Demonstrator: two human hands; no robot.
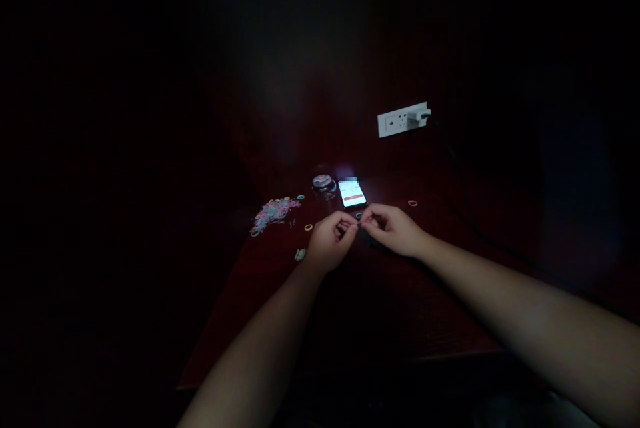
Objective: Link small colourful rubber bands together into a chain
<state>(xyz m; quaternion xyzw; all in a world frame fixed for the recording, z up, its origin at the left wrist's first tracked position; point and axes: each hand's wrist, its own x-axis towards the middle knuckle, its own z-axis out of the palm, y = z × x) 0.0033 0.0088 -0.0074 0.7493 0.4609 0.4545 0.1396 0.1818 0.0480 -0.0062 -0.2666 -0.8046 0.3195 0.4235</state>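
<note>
My left hand [331, 240] and my right hand [393, 229] meet over the dark red table, thumb and fingers of each pinched together. Something thin and small spans the gap between the fingertips; it is too small and dim to name. Just beyond the fingertips shows a small bluish loop [359, 215]. To the left lies a heap of many-coloured small elastic bands [275, 213]. A single yellow band [309, 227] rests close to my left hand, and an orange band [413, 203] lies beyond my right hand. Beside my left wrist is a small pale object [300, 255].
A lit phone [353, 193] lies behind my hands, next to a clear round jar [324, 186]. On the wall, a white socket panel [395, 121] holds a plugged-in charger [419, 115]; a dark cable runs down the right. The table's [380, 321] front edge is faintly visible.
</note>
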